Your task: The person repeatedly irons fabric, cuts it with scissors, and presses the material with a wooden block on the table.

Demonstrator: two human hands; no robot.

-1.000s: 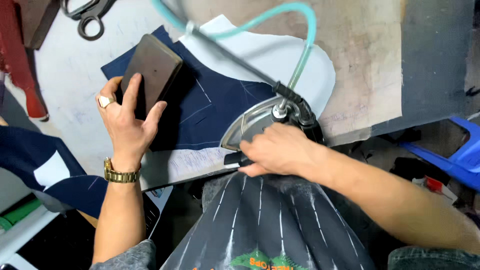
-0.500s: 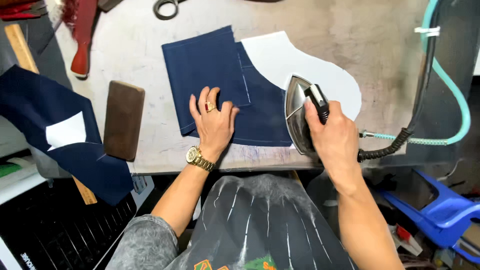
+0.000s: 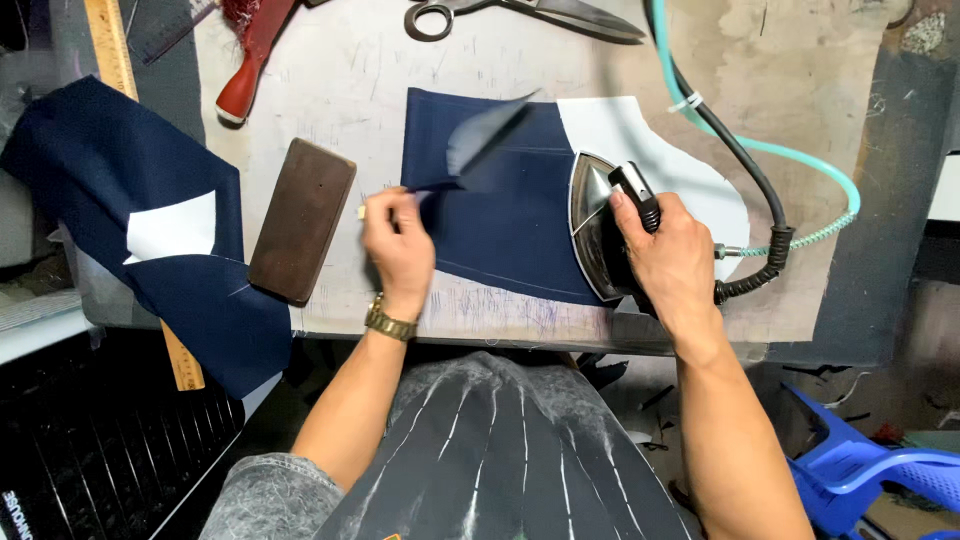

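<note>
this looks like the pressing step on a cut garment piece: the navy fabric panel (image 3: 510, 225) lies flat near the middle of the tabletop (image 3: 340, 90), its right part resting on a white paper pattern (image 3: 690, 190), and its top layer is being peeled open. the left hand (image 3: 398, 245) sits at the panel's left edge with thumb and fingertips pinched tight on a thin navy flap (image 3: 480, 140), which is lifted off the panel and blurred in the air; the grip is nearly shut, with only the cloth between the fingers. the right hand (image 3: 672, 255) is wrapped fully around the black handle of the steam iron (image 3: 597, 228), fingers curled shut, the iron's point towards the far edge and its body over the panel's right edge; whether the soleplate is flat on the cloth or tipped onto its side i cannot tell. a teal hose and black cord (image 3: 740, 150) run off from the iron to the right. as a judgement, the next move calls for laying the flap where it belongs, smooth and unwrinkled, with the pinching fingers kept clear of the hot iron. just left of the left hand lies a brown wooden block (image 3: 302, 220), beyond it a second navy piece (image 3: 120, 190) draped over the edge; scissors (image 3: 520, 12) lie at the far side.
</note>
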